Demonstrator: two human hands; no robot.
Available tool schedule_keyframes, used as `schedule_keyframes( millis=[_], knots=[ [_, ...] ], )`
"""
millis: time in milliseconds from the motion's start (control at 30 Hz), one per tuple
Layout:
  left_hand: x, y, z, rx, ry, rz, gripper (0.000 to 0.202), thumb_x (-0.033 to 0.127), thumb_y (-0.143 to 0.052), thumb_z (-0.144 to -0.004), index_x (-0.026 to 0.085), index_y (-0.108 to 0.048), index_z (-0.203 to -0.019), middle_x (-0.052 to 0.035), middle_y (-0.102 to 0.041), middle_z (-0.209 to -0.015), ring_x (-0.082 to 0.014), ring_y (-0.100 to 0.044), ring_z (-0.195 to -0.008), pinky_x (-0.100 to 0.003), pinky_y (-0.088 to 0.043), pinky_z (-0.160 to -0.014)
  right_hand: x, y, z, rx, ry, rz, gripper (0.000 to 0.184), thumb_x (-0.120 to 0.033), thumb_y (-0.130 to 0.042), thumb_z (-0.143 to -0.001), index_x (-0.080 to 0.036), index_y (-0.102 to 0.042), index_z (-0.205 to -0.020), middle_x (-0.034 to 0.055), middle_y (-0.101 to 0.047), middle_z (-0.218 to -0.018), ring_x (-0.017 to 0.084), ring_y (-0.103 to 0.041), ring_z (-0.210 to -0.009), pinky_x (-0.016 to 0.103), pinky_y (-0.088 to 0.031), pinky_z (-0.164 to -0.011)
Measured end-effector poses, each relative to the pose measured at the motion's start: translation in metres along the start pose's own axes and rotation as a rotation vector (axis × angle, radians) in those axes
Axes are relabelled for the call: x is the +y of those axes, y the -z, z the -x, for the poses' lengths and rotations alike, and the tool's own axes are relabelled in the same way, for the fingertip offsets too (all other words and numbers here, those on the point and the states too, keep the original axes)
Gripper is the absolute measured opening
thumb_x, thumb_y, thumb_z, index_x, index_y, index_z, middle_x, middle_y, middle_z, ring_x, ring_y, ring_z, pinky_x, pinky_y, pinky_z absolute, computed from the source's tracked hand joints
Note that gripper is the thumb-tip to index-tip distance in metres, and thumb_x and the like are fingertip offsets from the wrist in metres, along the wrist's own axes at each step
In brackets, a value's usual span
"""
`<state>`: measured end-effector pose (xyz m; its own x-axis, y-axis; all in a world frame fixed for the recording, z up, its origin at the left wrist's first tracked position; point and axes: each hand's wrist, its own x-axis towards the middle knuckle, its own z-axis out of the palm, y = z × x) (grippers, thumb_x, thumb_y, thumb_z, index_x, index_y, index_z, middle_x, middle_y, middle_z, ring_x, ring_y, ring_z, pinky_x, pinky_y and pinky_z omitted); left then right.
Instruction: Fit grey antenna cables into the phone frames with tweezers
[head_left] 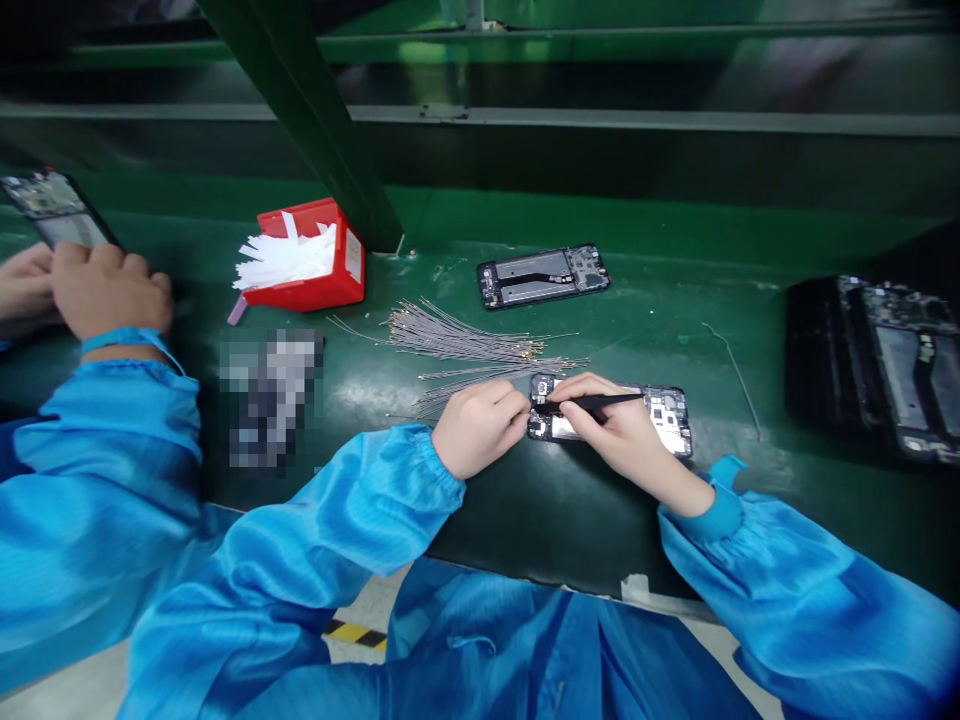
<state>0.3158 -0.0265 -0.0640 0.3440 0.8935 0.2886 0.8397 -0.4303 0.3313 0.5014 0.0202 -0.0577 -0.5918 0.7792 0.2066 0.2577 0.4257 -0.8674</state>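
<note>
An opened smartphone [667,412] lies on the green bench in front of me, its circuit board and inner parts exposed. My right hand [626,435] reaches over it, pinching black tweezers [609,400] whose tips point left toward the phone's left end. Closed and curled, my left hand [481,428] is against that left end; its fingertips, and whatever they may grip, are hidden. Just behind my left hand lies a bundle of thin grey cables [457,335] with small gold ends. Farther back rests another opened smartphone [536,277].
A red box [341,280] of white paper strips stands behind left. At right are stacked opened phones [915,370] and a single loose cable [739,380]. A co-worker's hands [112,290] hold a phone at far left. A blurred-out object [277,400] lies between us.
</note>
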Motion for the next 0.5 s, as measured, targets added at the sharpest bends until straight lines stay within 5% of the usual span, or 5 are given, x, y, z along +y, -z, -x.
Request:
schedule_keyframes(
  millis=[500],
  knots=[
    [0.0015, 0.0023, -0.0006, -0.057, 0.009, 0.018, 0.018, 0.021, -0.043, -0.084, 0.015, -0.058, -0.075, -0.0011, -0.053, -0.069, -0.0114, -0.051, -0.065, -0.021, -0.041, -0.062, -0.0073, -0.0012, 0.0023, -0.094, 0.22, 0.114, 0.01, -0.016, -0.046, -0.085, -0.019, -0.052, -0.093, 0.0056, -0.056, -0.089, 0.016, -0.054, -0.084, 0.03, -0.045, -0.075]
  ],
)
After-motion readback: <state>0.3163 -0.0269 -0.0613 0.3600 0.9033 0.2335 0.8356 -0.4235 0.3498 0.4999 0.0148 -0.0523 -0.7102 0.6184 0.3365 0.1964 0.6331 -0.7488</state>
